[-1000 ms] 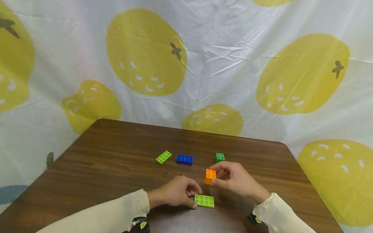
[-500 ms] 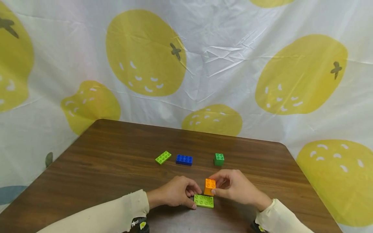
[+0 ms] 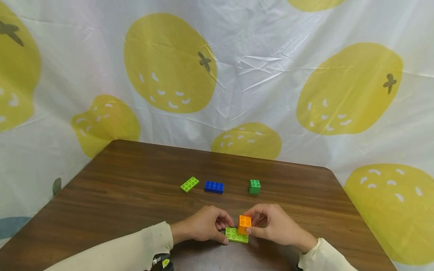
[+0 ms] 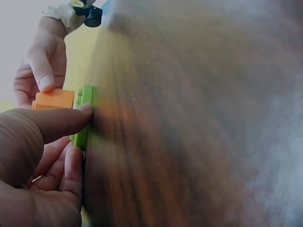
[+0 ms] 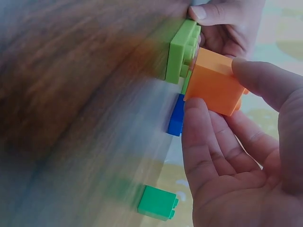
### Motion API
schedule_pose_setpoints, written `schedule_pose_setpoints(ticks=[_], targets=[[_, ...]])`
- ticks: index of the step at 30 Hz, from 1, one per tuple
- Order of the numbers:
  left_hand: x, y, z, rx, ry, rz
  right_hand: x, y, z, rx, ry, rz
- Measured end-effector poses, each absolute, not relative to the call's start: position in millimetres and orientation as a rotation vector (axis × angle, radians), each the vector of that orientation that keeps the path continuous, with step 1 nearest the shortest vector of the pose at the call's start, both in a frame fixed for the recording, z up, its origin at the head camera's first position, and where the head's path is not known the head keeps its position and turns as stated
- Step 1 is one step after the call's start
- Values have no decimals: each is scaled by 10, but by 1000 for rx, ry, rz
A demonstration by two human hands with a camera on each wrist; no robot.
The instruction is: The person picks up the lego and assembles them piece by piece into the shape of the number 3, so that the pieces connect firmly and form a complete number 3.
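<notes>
My left hand [image 3: 207, 224] pinches the left end of a flat lime-green building brick [image 3: 232, 234] between thumb and fingers, near the table's front. Between the thumb and fingers of my right hand [image 3: 278, 226] is an orange building block [image 3: 245, 223], two studs by two. The orange block stands over the right end of the lime brick. In the right wrist view, the orange block [image 5: 213, 81] is close against the studs of the lime brick [image 5: 177, 56]; whether it is pressed on, I cannot tell. Its studs face up, away from the lime brick.
Farther back on the brown wooden table [image 3: 142, 169] lie a second lime-green brick [image 3: 190, 184], a blue brick [image 3: 214, 187] and a small green block [image 3: 254, 186]. A lemon-print curtain [image 3: 237, 94] hangs behind the table.
My right hand has come down and towards me, bringing the orange block from above and behind the lime brick onto its right end. My left hand has stayed in place.
</notes>
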State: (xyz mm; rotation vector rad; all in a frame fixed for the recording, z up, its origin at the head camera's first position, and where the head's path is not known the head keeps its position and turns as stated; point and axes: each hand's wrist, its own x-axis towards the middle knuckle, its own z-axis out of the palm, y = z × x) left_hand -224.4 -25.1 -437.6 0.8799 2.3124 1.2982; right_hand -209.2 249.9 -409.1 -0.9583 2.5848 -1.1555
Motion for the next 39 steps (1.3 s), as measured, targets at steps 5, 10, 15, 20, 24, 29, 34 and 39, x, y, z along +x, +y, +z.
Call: schedule_pose_setpoints(ticks=[5,10,15,20,24,29,34,39], targets=[[-2245,-254,-4367,883,2320,1292,-2073,2492,-4105,-972,2561,-1172],[-2235,-256,-4364,880,2318,1290,-2052,2489,-4102,-978,2534,-1186],[-2232,-255,-4356,874,2316,1287,-2047,2491,-4111,-986,2524,-1181],[-2238,-255,-4350,873,2310,1286,-2051,2500,-4126,-987,2517,-1167],[-2245,-253,-4359,871,2307,1290,-2047,2493,-4124,-1007,2516,-1169],[-2241,-253,-4387,870,2306,1298,-2029,2462,-4119,-1041,2519,-1184],[-2246,-251,-4390,867,2323,1289,-2023,2449,-4107,-1050,2547,-1182],[-2238,-251,-4377,862,2324,1282,-2026,2454,-4107,-1055,2563,-1164]])
